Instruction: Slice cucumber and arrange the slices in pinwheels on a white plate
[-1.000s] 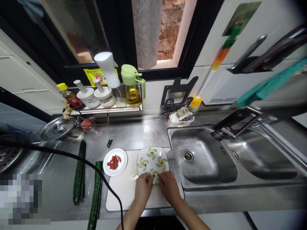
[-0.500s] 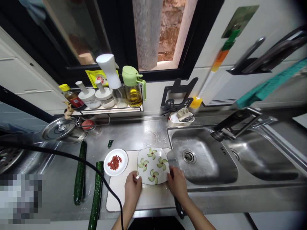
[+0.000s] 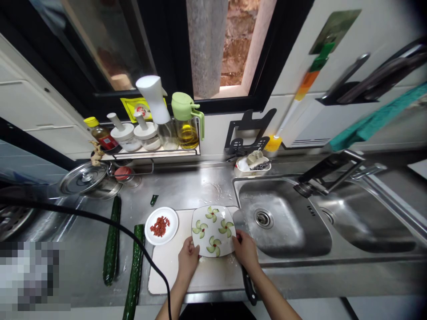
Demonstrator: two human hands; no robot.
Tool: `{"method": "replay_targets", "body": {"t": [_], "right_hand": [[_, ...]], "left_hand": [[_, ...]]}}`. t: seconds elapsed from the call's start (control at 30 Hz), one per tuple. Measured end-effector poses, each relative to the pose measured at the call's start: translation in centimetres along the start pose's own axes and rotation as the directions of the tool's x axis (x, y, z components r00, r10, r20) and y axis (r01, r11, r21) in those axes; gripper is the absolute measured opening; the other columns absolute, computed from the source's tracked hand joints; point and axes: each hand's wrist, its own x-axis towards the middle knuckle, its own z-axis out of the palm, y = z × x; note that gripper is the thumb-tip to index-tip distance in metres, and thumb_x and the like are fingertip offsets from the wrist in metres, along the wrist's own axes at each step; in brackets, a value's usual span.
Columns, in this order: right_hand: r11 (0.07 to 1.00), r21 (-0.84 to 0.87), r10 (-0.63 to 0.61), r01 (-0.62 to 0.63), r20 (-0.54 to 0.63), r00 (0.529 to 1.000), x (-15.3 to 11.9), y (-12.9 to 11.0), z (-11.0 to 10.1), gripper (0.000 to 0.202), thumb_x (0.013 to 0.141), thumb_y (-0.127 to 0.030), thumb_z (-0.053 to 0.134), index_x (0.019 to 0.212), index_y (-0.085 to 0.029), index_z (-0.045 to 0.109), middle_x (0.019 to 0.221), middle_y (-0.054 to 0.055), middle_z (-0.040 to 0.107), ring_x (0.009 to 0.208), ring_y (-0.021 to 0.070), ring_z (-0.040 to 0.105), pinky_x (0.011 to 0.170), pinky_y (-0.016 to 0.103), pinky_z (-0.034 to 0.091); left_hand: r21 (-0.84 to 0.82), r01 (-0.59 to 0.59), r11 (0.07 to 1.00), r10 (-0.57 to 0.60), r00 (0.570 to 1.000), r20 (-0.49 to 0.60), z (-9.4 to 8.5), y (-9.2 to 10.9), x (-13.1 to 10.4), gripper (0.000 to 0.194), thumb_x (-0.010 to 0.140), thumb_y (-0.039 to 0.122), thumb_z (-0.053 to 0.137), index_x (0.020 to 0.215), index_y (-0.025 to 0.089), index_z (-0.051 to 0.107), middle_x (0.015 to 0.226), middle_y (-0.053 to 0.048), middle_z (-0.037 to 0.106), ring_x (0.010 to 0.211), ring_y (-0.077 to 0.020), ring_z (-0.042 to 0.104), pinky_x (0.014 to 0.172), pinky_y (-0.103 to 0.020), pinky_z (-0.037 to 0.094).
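Observation:
A white, rounded-square plate (image 3: 212, 230) sits over the cutting board (image 3: 213, 276). On it, thin cucumber slices are fanned into several pinwheel flowers with small red centres. My left hand (image 3: 188, 258) grips the plate's near left corner, fingers curled at the rim. At the near right corner, my right hand (image 3: 246, 251) holds the edge with its thumb on top. Under my right forearm a black knife handle (image 3: 248, 284) sticks out. A small white plate (image 3: 149, 232) with chopped red bits (image 3: 160, 226) stands left of the larger plate.
Two cucumbers (image 3: 111, 244) lie on the steel counter at left, near a lidded pot (image 3: 87, 178). A black cable (image 3: 116, 226) crosses the view. The sink (image 3: 283, 218) is at right. An oil bottle (image 3: 187, 129) and seasoning jars line the back shelf.
My left hand has shifted slightly to the right, closer in against the plate's corner. The plate and my right hand have hardly moved.

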Motion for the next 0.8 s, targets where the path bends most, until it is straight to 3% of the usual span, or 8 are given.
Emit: {"method": "replay_targets", "body": {"t": [0.17,0.4,0.57,0.67,0.8], "right_hand": [[0.995,0.091,0.039,-0.039,0.004,0.999,0.2,0.0,0.1,0.034,0.072,-0.031,0.043,0.091,-0.016,0.067,0.071,0.006,0.064,0.071,0.0221,0.059,0.066,0.031,0.043],[0.963,0.258,0.072,-0.071,0.004,0.997,0.3,-1.1,-0.8,0.028,0.066,-0.038,0.046,0.079,-0.019,0.063,0.064,0.003,0.061,0.064,0.0207,0.057,0.062,0.031,0.042],[0.911,0.403,0.061,-0.080,0.060,0.996,0.0,-2.8,-1.9,0.030,0.068,-0.042,0.048,0.081,-0.018,0.061,0.068,0.004,0.063,0.064,0.0203,0.058,0.060,0.031,0.045],[0.808,0.580,0.027,-0.105,0.142,0.989,-0.7,-3.9,-2.7,0.029,0.067,-0.041,0.056,0.085,-0.019,0.059,0.073,0.003,0.065,0.069,0.0204,0.060,0.064,0.031,0.047],[0.563,0.807,-0.024,-0.179,0.233,0.972,-1.9,-5.5,-3.6,0.032,0.063,-0.035,0.069,0.088,-0.021,0.056,0.086,0.003,0.066,0.079,0.0205,0.061,0.069,0.030,0.047]], "left_hand": [[-0.009,0.020,1.000,-0.020,1.000,0.016,-0.1,0.3,0.0,0.036,0.072,0.032,0.058,0.104,0.015,0.055,0.053,0.007,0.049,0.049,-0.0121,0.051,0.052,-0.023,0.040],[-0.067,0.030,0.997,-0.030,1.000,0.010,-0.7,1.4,-0.2,0.041,0.070,0.039,0.061,0.104,0.017,0.054,0.052,0.010,0.039,0.045,-0.0098,0.045,0.049,-0.022,0.038],[-0.171,0.071,0.983,-0.061,0.996,0.061,-1.9,3.0,-0.8,0.054,0.066,0.051,0.063,0.108,0.018,0.051,0.057,0.008,0.047,0.050,-0.0110,0.049,0.052,-0.023,0.042],[-0.236,0.104,0.966,-0.081,0.991,0.104,-2.8,3.9,-1.6,0.060,0.064,0.054,0.066,0.109,0.019,0.050,0.061,0.006,0.054,0.057,-0.0133,0.055,0.057,-0.025,0.045],[-0.315,0.142,0.939,-0.106,0.986,0.130,-3.6,5.1,-2.8,0.062,0.063,0.053,0.070,0.110,0.020,0.049,0.065,0.003,0.061,0.062,-0.0147,0.060,0.062,-0.026,0.048]]}}
